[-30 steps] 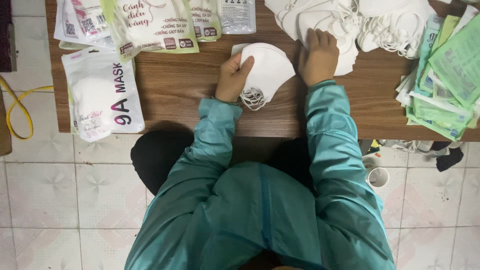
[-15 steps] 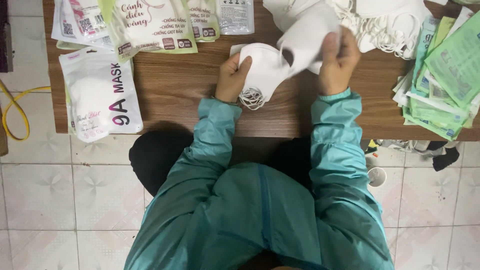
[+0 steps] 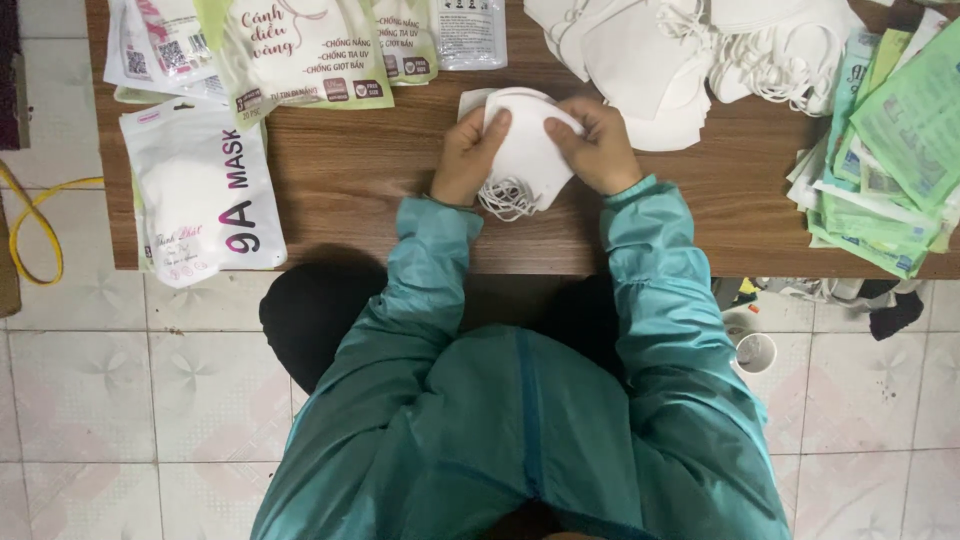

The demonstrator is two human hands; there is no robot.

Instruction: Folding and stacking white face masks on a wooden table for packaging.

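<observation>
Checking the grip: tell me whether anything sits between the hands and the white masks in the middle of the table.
Nothing visible does. The left hand and right hand both hold the small stack of white masks directly, fingers on top.

A white resealable pouch (image 3: 205, 195) lies left on the wooden table (image 3: 360, 170), green packets (image 3: 890, 150) stacked right.

Operator wears a teal long-sleeved jacket (image 3: 520, 430) with a central back seam, elastic cuffs, and dark trousers (image 3: 320, 320)
</observation>
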